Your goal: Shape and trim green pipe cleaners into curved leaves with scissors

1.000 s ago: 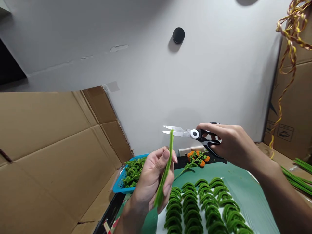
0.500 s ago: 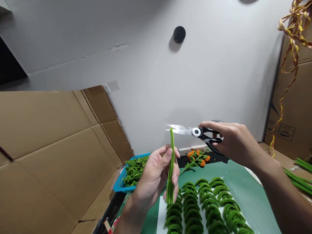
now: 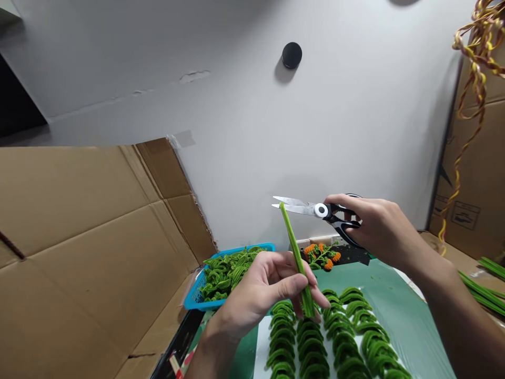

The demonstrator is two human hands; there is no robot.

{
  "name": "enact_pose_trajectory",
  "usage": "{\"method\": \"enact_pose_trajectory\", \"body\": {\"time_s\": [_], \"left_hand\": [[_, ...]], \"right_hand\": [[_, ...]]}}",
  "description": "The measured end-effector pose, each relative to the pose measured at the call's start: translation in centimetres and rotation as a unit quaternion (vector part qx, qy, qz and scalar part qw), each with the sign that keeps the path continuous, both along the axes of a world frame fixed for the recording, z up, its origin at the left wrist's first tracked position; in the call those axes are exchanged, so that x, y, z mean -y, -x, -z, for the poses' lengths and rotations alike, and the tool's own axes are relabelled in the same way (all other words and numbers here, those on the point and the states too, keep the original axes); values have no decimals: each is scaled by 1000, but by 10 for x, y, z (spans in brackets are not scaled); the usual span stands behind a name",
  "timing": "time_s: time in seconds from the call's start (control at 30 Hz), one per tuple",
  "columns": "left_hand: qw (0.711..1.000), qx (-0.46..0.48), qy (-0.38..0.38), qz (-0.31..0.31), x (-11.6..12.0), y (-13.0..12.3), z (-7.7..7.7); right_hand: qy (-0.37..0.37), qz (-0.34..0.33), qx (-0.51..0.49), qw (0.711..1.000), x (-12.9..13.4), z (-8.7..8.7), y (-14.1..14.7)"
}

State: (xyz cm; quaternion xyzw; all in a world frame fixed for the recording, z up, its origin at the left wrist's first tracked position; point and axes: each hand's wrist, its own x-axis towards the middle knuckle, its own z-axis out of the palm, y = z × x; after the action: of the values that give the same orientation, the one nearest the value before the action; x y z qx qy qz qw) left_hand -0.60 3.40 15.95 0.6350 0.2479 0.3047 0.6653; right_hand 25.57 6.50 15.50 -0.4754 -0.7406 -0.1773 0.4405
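Observation:
My left hand [image 3: 272,287] pinches a small bundle of green pipe cleaners [image 3: 294,242] between thumb and fingers, its upper end leaning to the left. That end meets the parted blades of the scissors [image 3: 321,210], which have black handles and a white pivot. My right hand [image 3: 373,221] is wrapped round the scissor handles, off to the right. Beneath my left hand, curved green pipe-cleaner pieces [image 3: 311,347] lie in several rows on a white sheet [image 3: 260,347].
A blue basket [image 3: 193,300] full of twisted green pieces stands at left. Orange pipe-cleaner flowers [image 3: 329,263] lie behind the green mat [image 3: 410,316]. Cardboard [image 3: 79,252] walls the left side. More green pipe cleaners [image 3: 479,292] lie at right, below a hanging yellow-brown cord [image 3: 457,173].
My left hand has turned and shifted right, so the bundle, upright before, now slants. The scissors stay almost in place, blades still parted.

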Motion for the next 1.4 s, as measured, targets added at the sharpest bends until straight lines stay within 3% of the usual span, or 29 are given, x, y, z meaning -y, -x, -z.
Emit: {"method": "enact_pose_trajectory", "body": {"time_s": [0.43, 0.6, 0.93, 1.1, 1.4], "left_hand": [[1000, -4, 10, -6, -5, 1, 2], [998, 18, -26, -60, -9, 6, 3], [981, 77, -15, -175, -14, 6, -2], [977, 94, -20, -189, -15, 7, -2], [970, 114, -24, -212, -13, 3, -2]], "right_hand": [[14, 10, -3, 1000, -4, 0, -1], [21, -11, -2, 1000, -3, 0, -3], [49, -80, 2, 996, -2, 4, -2], [89, -109, -12, 990, -1, 2, 1], [95, -121, -10, 988, 0, 2, 2]]}}
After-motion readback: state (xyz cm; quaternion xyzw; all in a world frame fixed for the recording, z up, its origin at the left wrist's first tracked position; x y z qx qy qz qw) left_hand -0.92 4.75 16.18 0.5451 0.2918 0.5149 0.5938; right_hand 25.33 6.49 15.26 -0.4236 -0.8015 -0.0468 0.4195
